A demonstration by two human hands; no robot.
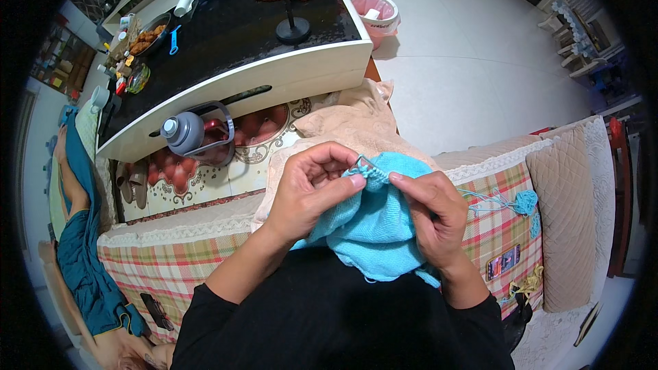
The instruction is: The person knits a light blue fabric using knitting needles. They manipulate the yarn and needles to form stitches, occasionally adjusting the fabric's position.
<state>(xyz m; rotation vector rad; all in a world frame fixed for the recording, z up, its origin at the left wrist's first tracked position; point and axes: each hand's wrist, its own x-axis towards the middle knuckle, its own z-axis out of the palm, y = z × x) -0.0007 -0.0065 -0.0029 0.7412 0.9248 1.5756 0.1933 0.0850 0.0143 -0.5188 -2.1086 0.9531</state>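
Note:
A turquoise piece of knitting (380,233) hangs in folds between my two hands over my lap. My left hand (315,185) is closed on its upper edge, thumb and fingers pinching the stitches. A thin knitting needle (363,160) shows at that edge, close to the left fingertips; most of it is hidden. My right hand (433,209) is closed on the same piece, its thumb pressed at the right of the top edge and its other fingers curled under. From the right side, yarn strands run across the sofa to a turquoise ball of yarn (526,202).
A plaid sofa cover (171,260) lies around me, with a phone (504,262) at right. Another person's leg (77,188) stretches along the left. Ahead stands a black-topped table (226,27) bearing a phone stand (293,29) and food; a grey jug (184,131) is below. A pink bin (375,14) stands beyond.

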